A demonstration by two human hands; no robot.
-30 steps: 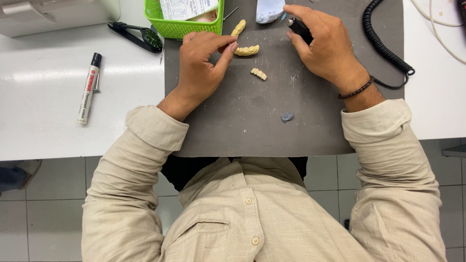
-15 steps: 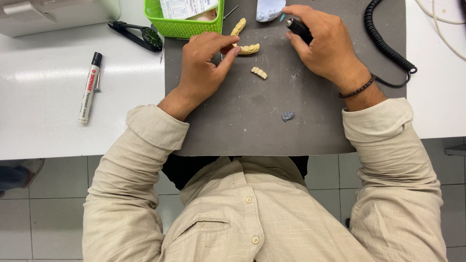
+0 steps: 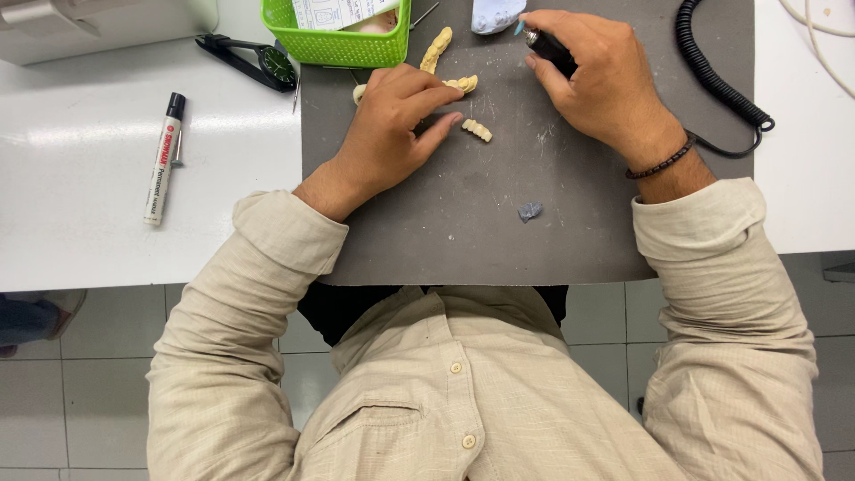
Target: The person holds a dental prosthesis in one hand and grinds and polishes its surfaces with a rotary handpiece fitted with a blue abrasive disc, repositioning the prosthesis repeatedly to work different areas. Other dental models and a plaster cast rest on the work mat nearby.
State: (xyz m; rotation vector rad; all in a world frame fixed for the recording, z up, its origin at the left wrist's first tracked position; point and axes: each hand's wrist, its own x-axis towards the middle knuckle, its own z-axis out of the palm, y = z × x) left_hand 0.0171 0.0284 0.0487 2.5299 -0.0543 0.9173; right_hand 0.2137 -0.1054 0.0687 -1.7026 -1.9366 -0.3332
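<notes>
- Tooth-row pieces, cream: curved arch (image 3: 461,84) sits under the left hand's fingertips on the grey mat (image 3: 499,232); short strip (image 3: 476,130) lies just right of that hand; long strip (image 3: 435,49) lies above it, beside the green basket (image 3: 338,46).
- Change over the last second: small. Left hand (image 3: 392,125) has slid slightly onto the arch, fingers spread and pressing, not wrapped round it. Other pieces haven't moved.
- Reads as steadying the arch, with work on it yet to begin.
- Right hand (image 3: 606,85), right of the arch, is closed round a dark handpiece (image 3: 550,49), tip near a pale blue lump (image 3: 494,13); same grip as before.
- Left of mat: white bench (image 3: 80,249), marker pen (image 3: 163,158), black wristwatch (image 3: 258,62).
- On mat: small blue-grey blob (image 3: 530,211) below the arch.
- Right of mat: coiled black cord (image 3: 712,80).
- Below the bench: tiled floor (image 3: 107,392).
</notes>
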